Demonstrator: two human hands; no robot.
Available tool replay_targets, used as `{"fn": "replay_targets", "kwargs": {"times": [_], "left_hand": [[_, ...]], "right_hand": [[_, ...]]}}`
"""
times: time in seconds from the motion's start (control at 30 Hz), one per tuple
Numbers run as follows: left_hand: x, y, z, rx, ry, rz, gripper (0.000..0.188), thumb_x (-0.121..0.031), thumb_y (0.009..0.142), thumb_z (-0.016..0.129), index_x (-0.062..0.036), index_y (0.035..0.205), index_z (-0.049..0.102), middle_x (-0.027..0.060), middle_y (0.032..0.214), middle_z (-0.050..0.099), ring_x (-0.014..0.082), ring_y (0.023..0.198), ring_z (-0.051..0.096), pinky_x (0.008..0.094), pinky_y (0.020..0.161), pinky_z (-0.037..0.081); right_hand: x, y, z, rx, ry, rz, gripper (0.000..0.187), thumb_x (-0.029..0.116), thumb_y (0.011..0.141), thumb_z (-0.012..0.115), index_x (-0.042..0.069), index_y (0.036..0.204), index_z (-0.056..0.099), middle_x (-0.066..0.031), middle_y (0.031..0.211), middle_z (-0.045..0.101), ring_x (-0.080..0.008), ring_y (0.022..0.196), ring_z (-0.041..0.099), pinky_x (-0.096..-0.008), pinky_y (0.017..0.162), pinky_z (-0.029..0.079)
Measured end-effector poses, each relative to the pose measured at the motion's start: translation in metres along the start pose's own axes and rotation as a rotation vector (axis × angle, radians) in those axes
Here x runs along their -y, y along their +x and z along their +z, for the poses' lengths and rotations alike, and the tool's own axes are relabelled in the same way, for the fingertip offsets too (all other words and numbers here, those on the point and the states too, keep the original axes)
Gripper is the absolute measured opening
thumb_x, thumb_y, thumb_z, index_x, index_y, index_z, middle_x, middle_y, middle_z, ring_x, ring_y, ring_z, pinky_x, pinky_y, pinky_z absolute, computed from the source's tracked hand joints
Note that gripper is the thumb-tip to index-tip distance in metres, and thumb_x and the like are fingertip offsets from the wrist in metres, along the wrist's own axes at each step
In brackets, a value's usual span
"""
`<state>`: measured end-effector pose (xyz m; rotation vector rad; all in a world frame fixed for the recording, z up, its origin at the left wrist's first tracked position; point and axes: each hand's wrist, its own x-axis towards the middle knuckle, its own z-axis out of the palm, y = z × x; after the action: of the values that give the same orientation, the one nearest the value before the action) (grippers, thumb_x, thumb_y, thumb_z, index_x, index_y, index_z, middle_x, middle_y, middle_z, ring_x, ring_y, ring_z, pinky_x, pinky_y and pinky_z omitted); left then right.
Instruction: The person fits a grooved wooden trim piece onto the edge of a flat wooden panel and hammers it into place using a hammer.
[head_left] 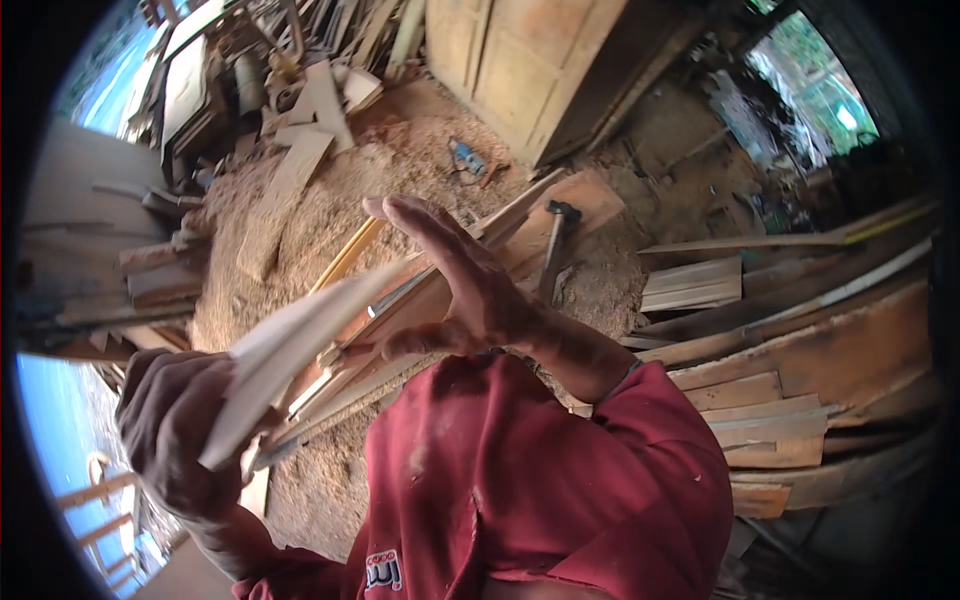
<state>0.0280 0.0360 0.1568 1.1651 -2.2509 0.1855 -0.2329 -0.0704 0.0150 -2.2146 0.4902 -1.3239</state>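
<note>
My left hand (180,430) is closed round the near end of a thin, pale wooden board (305,335), which is smeared by motion. The board slants up and away to the right, its far end close to my right hand (475,295). That hand is empty, with the thumb and fingers spread wide apart. Below it lies a long wooden workbench (590,200) bearing some wooden strips, partly hidden by my hands. Just beyond my right wrist, a hammer (556,240) with a dark head rests on the bench.
Wood shavings (400,150) cover the floor, where a blue power tool (466,158) lies. A large wooden cabinet (520,60) stands at the back. Stacked boards (770,430) line the right side. Scrap wood (315,110) is piled at the far left.
</note>
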Motion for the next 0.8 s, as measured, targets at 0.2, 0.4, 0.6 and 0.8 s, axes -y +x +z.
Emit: {"fn": "replay_targets", "kwargs": {"times": [0.2, 0.4, 0.6, 0.8], "left_hand": [[-0.030, 0.126, 0.076, 0.236, -0.265, 0.156, 0.057, -0.049, 0.075, 0.082, -0.0036, 0.108, 0.068, 0.0102, 0.090, 0.073, 0.0254, 0.077, 0.069, 0.0405, 0.075, 0.052], [-0.033, 0.158, 0.093, 0.270, -0.242, -0.198, 0.090, -0.068, 0.073, 0.077, -0.0090, 0.139, 0.059, 0.0148, 0.133, 0.065, 0.0322, 0.121, 0.064, 0.0471, 0.097, 0.053], [0.005, 0.077, 0.114, 0.758, 0.100, -0.626, 0.075, -0.029, 0.066, 0.089, -0.0095, 0.134, 0.062, 0.0125, 0.129, 0.065, 0.0332, 0.123, 0.059, 0.0448, 0.101, 0.049], [-0.005, 0.044, 0.112, 0.770, 0.147, -0.869, 0.077, -0.010, 0.057, 0.090, -0.0070, 0.129, 0.063, 0.0134, 0.128, 0.065, 0.0365, 0.125, 0.055, 0.0468, 0.107, 0.043]], "right_hand": [[-0.023, -0.044, -0.095, -0.374, 0.374, 0.054, 0.036, 0.012, 0.081, 0.085, -0.002, 0.109, 0.068, -0.0185, 0.103, 0.074, -0.0216, 0.089, 0.074, -0.0321, 0.072, 0.059], [-0.151, -0.209, -0.226, -1.214, 0.575, 0.569, 0.037, 0.015, 0.094, 0.072, 0.003, 0.127, 0.062, -0.0118, 0.119, 0.067, -0.0274, 0.110, 0.067, -0.0441, 0.084, 0.061], [-0.325, -0.394, -0.260, -1.702, 0.395, 1.147, 0.050, 0.017, 0.093, 0.073, 0.007, 0.138, 0.053, -0.0148, 0.136, 0.057, -0.0364, 0.120, 0.060, -0.0531, 0.086, 0.061], [-0.430, -0.497, -0.242, -1.672, 0.659, 1.162, 0.040, 0.019, 0.094, 0.068, 0.003, 0.129, 0.055, -0.0196, 0.125, 0.060, -0.0373, 0.110, 0.060, -0.0540, 0.085, 0.058]]}}
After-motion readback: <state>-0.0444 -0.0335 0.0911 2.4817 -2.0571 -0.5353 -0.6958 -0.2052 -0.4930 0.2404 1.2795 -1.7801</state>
